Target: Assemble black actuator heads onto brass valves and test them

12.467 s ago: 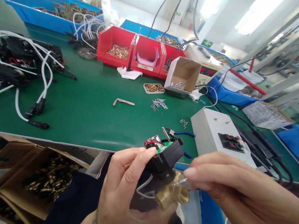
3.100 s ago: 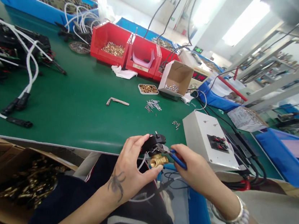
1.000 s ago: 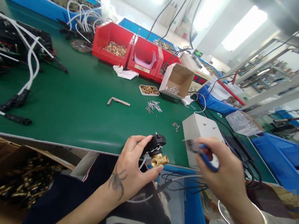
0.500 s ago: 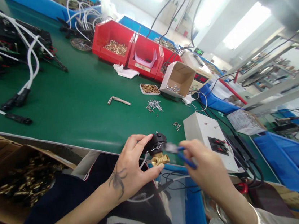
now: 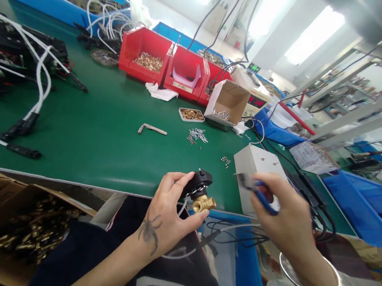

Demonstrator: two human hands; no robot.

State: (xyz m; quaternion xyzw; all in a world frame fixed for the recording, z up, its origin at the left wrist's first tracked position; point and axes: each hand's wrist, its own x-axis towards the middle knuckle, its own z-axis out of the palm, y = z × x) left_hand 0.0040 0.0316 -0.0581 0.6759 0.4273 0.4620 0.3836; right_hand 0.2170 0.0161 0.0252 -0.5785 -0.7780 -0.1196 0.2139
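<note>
My left hand (image 5: pixel 171 210) grips a small valve with a black plastic head (image 5: pixel 200 180) and a brass body (image 5: pixel 203 203), held upright at the table's near edge. The thumb presses on the brass part and the fingers on the black head. A white cable (image 5: pixel 184 205) runs from the valve toward my palm. In my right hand (image 5: pixel 284 210) are pliers with blue handles (image 5: pixel 265 196), their metal jaws (image 5: pixel 245 181) pointing left, apart from the valve and in front of a white box. The pliers are slightly blurred.
On the green table (image 5: pixel 104 116) lie an L-shaped hex key (image 5: pixel 151 129), loose metal pins (image 5: pixel 197 135), screws (image 5: pixel 226 161) and a small tray of brass parts (image 5: pixel 191 114). Red bins (image 5: pixel 145 53) and an open carton (image 5: pixel 227 101) stand behind. The white box (image 5: pixel 258 167) is at right.
My right hand has moved the pliers right, away from the valve, which they were beside before. My left hand and the valve have barely moved.
</note>
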